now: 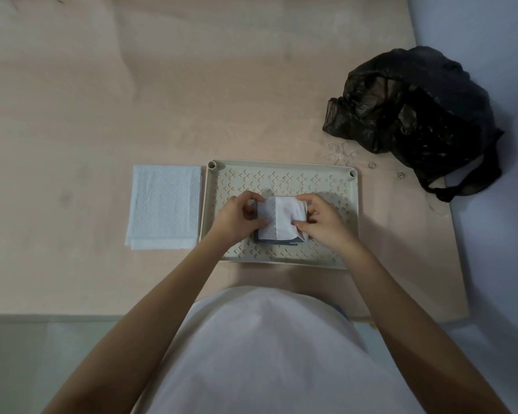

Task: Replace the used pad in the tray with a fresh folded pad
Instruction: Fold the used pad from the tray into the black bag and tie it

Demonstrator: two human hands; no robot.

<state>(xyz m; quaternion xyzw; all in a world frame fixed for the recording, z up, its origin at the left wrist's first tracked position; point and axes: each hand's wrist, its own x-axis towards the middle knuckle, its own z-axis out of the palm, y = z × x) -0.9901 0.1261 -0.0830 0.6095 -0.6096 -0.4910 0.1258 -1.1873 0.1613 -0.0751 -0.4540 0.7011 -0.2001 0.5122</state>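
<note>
Currently, the used pad (281,221) is pinched by both hands, left hand (237,218) and right hand (320,219), at mid-tray (353,204). Being soft and light, it is best gripped at its folded edges.

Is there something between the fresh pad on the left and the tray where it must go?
Yes. The used pad, folded small, lies in the middle of the tray, gripped by left hand and right hand. The fresh pad waits beside the tray.

Folded pad (165,204) lies left of tray (281,167); bag (416,115) behind, right.
</note>
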